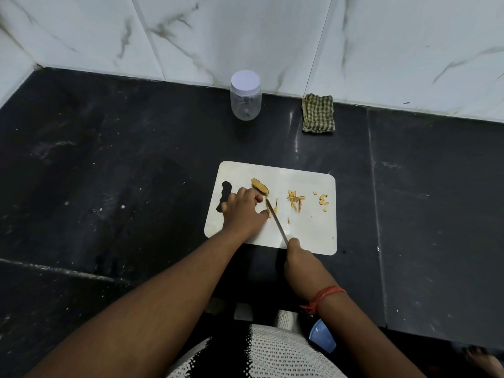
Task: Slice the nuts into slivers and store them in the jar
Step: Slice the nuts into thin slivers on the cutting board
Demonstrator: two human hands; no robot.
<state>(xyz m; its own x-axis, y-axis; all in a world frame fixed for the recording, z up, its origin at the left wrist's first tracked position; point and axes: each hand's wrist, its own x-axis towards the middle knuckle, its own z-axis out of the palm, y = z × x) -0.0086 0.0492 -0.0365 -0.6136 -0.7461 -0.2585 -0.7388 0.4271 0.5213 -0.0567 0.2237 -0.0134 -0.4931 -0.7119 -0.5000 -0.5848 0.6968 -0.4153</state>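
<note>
Now the left hand (244, 207) pins a nut piece (268, 207) on the white cutting board (308, 236), fingers curled, while the right hand (298, 264) grips the knife (276, 221).

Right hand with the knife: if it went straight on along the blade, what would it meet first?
Likely the nut piece pinned by the left hand, with that hand's fingers right beside it. The right hand aims the knife there; depth is unclear.

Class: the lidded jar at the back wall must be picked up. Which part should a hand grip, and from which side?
Grip the jar round its clear body, below the white lid, coming from the front. It stands upright close to the wall, so the near side is open.
</note>
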